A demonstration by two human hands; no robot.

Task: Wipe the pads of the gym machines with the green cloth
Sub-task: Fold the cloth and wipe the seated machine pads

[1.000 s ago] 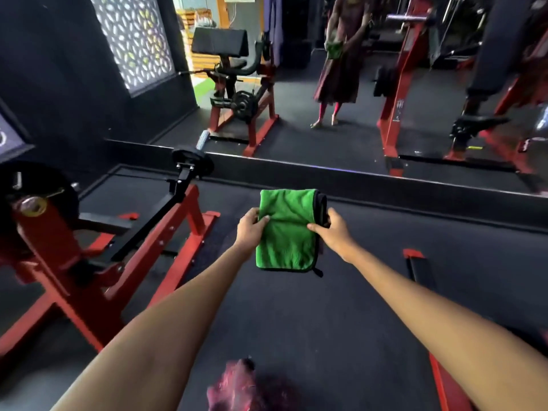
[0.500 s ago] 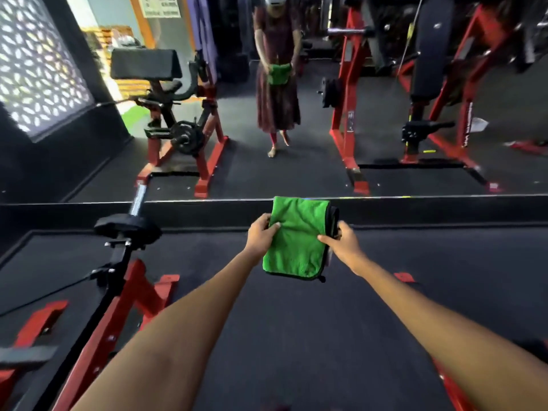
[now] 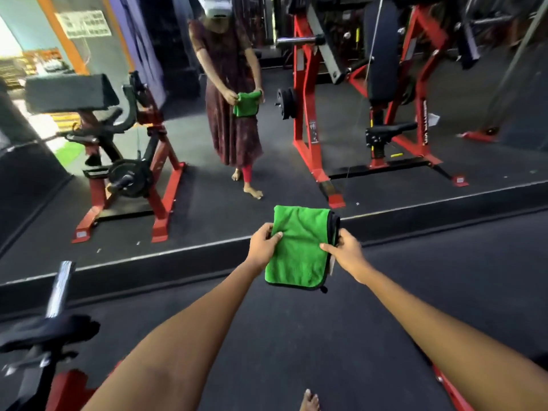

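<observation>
Holding a folded green cloth [image 3: 298,247] out in front at arm's length, the person grips it with both hands, one on each side edge. The left hand [image 3: 262,243] has its thumb laid across the front of the cloth and its fingers curled behind the left edge; the right hand [image 3: 347,252] pinches the right edge, thumb on the front, fingers wrapped round the dark-trimmed border. The cloth hangs between the two hands, its lower half drooping below them, with a small black loop at the bottom right corner. Beyond the hands runs a wall mirror [image 3: 415,179] down to the floor, and in it the person's reflection [image 3: 231,114] shows the same two-handed hold on the cloth at waist height. Past the left hand, in the mirror, stands a red-framed preacher curl bench with a black arm pad [image 3: 68,91] and a weight plate [image 3: 130,178] low on its frame. Past the right hand, also in the glass, is a red plate-loaded machine with a tall black back pad [image 3: 381,54] and a black seat [image 3: 391,129]. Below and to the left of the left forearm, close by and blurred, is part of a red machine frame [image 3: 68,390] with a black pad [image 3: 50,329] and a chrome bar [image 3: 59,287]. Black rubber flooring [image 3: 296,336] lies under both arms, and a bare foot [image 3: 310,401] shows at the bottom edge.
</observation>
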